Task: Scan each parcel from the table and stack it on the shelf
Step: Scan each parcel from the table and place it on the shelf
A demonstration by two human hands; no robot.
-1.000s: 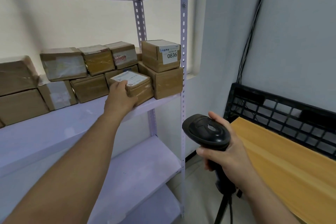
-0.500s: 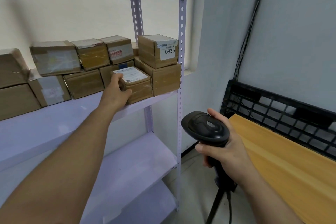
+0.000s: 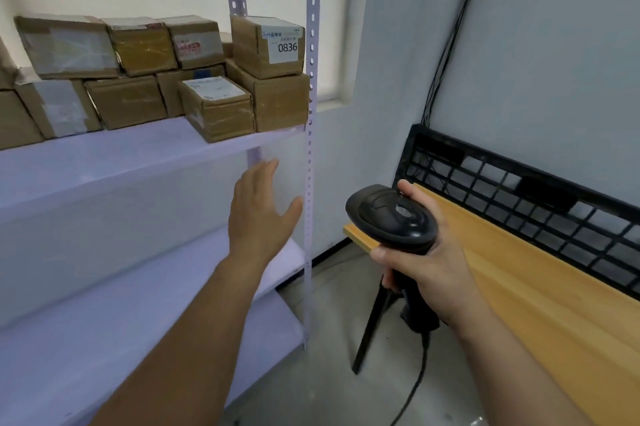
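Fetching the next parcel looks to be the step in hand. The left hand (image 3: 259,214) hangs just left of the post (image 3: 311,45), below the loaded shelf (image 3: 104,162), fingers straight and spread, holding nothing. The right hand (image 3: 426,259), right of the post, is wrapped round the scanner (image 3: 391,214), whose head faces the post.

One parcel (image 3: 218,110), white label up, sits on the shelf left of the post, touching the box (image 3: 280,103) that stands against the post, and lies right at the front edge (a nudge inward would not hurt).

The table (image 3: 519,270) lies right of the post, and no parcel shows on the part in view. So look further right before reaching. Swing the empty hand round the front of the post rather than close past it. Pick the next parcel up label-side up, and hold it steady under the scanner, so one pass should do.
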